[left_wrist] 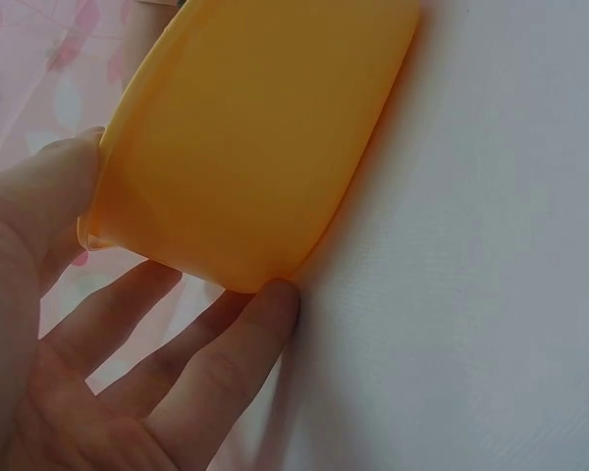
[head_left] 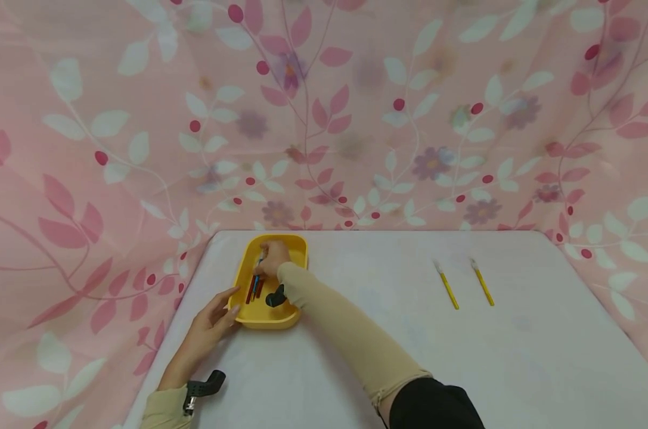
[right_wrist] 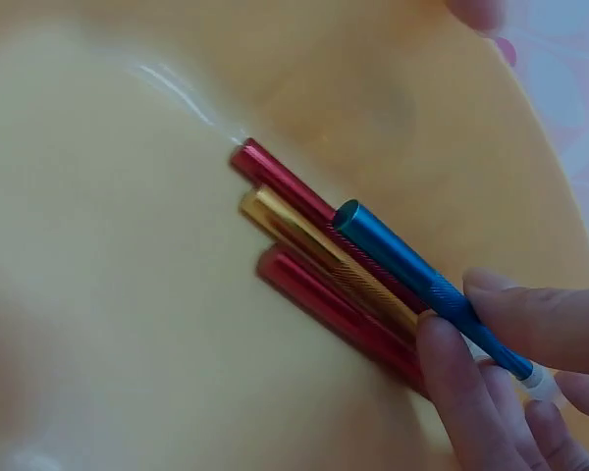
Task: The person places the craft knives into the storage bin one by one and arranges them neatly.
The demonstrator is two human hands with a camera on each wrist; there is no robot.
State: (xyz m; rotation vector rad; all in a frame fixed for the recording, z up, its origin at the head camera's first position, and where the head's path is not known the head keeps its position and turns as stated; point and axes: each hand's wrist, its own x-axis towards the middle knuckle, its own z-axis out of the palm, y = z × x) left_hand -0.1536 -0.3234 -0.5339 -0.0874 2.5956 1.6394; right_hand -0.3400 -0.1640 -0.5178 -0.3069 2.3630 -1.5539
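Observation:
A yellow tray [head_left: 270, 325] stands at the left of the white table, with several slim metallic craft knives in it. My right hand [head_left: 273, 260] reaches into the tray and pinches a blue craft knife [right_wrist: 398, 255] between thumb and fingers, near its whitish capped end. Under and beside the blue one lie a red craft knife [right_wrist: 285, 182], a gold craft knife [right_wrist: 299, 228] and another red craft knife [right_wrist: 324, 299]. My left hand [head_left: 208, 328] holds the tray's near left corner, thumb at the rim and fingers against the outer wall.
Two yellow craft knives [head_left: 448, 289] with clear tips lie apart, side by side, on the right of the white table [head_left: 366, 333]. A pink floral cloth [head_left: 356, 119] hangs behind the far edge and along the sides.

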